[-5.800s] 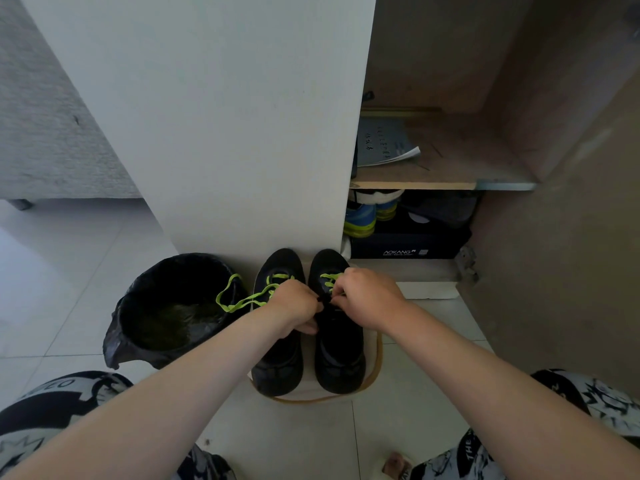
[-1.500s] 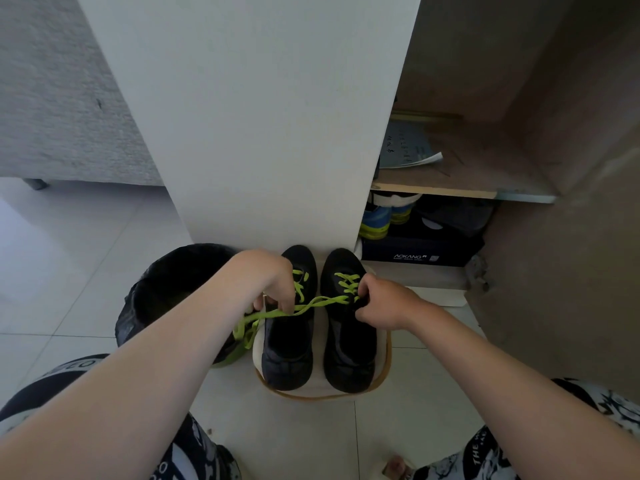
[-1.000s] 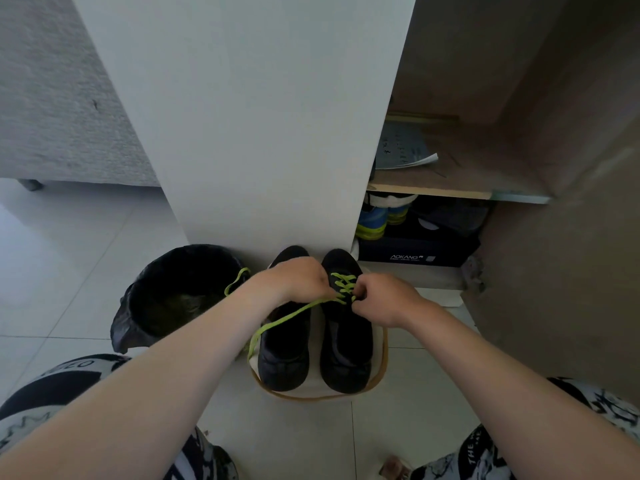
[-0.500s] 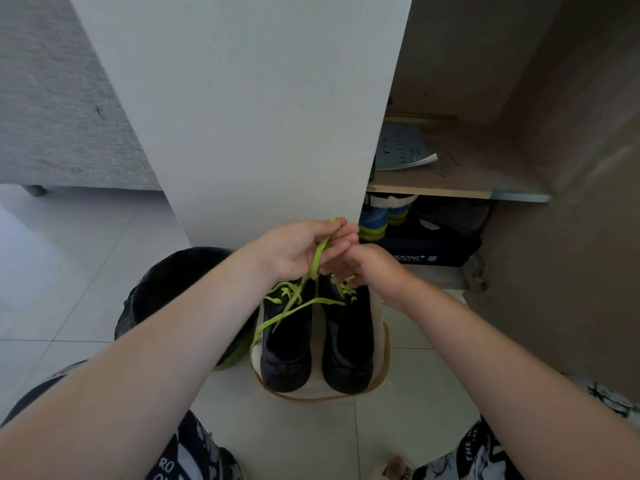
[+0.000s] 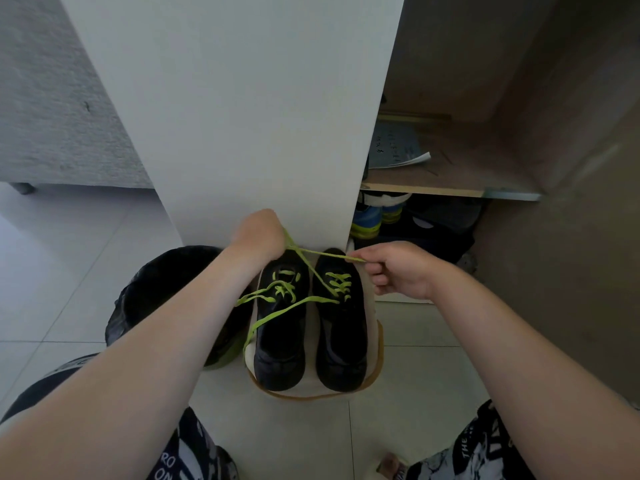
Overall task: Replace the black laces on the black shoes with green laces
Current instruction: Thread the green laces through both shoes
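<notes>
Two black shoes stand side by side on a pale mat (image 5: 375, 358), toes toward me: the left shoe (image 5: 281, 327) and the right shoe (image 5: 341, 327). Both carry green lacing over their eyelets. A green lace (image 5: 320, 277) runs up from the right shoe's eyelets to my left hand (image 5: 258, 237), which grips it above the left shoe. From there the lace stretches rightward to my right hand (image 5: 398, 268), which pinches its end. Another loose green strand (image 5: 277, 311) trails from the right shoe across the left shoe toward the floor.
A black bin lined with a bag (image 5: 162, 299) stands left of the shoes. A white cabinet panel (image 5: 242, 116) rises right behind them. To the right, an open cupboard holds a paper (image 5: 394, 148) on a shelf and other shoes (image 5: 374, 220) below.
My hands were together above the shoes half a second ago. They have now pulled apart, the right hand moving right and down, drawing the green lace taut between them.
</notes>
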Tool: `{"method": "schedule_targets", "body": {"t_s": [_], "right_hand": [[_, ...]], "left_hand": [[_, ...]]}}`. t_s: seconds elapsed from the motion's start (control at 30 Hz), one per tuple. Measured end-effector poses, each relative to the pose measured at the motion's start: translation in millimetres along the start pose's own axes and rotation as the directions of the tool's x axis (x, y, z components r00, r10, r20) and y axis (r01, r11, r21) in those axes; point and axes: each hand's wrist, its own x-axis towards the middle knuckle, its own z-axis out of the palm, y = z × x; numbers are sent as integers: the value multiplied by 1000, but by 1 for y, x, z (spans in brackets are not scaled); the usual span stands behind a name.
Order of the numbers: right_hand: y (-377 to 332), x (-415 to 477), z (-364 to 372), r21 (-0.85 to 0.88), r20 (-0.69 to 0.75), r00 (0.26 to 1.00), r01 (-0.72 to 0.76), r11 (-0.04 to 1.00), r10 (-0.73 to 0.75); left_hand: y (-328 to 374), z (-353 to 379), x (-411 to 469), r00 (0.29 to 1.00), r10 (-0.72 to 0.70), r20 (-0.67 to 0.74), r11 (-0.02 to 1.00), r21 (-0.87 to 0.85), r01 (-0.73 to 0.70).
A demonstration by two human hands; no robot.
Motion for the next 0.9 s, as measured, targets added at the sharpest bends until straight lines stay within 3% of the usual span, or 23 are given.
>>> {"method": "schedule_targets", "body": {"t_s": [0.1, 0.17, 0.23, 0.3, 0.33, 0.37, 0.5, 0.57, 0.63, 0.7, 0.8, 0.9], "right_hand": [[5, 5, -8, -76, -52, 998, 16, 997, -20], [8, 7, -4, -159, -50, 997, 54, 986, -63], [8, 8, 4, -222, -15, 991, 123, 967, -130], [6, 9, 14, -250, -4, 984, 172, 953, -178], [5, 9, 18, -270, -26, 982, 171, 947, -185], [4, 9, 19, -300, -61, 980, 163, 940, -190], [10, 8, 14, -422, -149, 971, 109, 900, -188], [18, 6, 12, -538, -186, 970, 31, 842, -154], [29, 3, 14, -696, -230, 969, -100, 711, -88], [39, 2, 19, -741, -236, 972, -166, 651, -20], [49, 9, 22, -706, -255, 966, -154, 691, -46], [55, 14, 17, -584, -278, 960, -158, 796, -13]], "left_hand": [[-3, 3, -11, 996, -16, 89, 967, 254, -7], [4, 10, -15, 981, 125, 148, 955, 249, -159], [21, 20, -26, 924, 319, 212, 948, -76, -310], [37, 33, -36, 872, 410, 266, 862, -426, -275], [43, 38, -41, 873, 394, 287, 843, -491, -219], [46, 41, -42, 872, 380, 309, 853, -482, -201], [40, 37, -35, 884, 353, 306, 934, -164, -317], [34, 37, -27, 893, 350, 284, 936, -141, -322], [30, 41, -24, 892, 344, 292, 938, -141, -316], [30, 49, -25, 881, 362, 303, 930, -177, -322], [30, 60, -33, 848, 384, 365, 920, -222, -322], [26, 66, -36, 824, 430, 368, 900, -251, -357]]}}
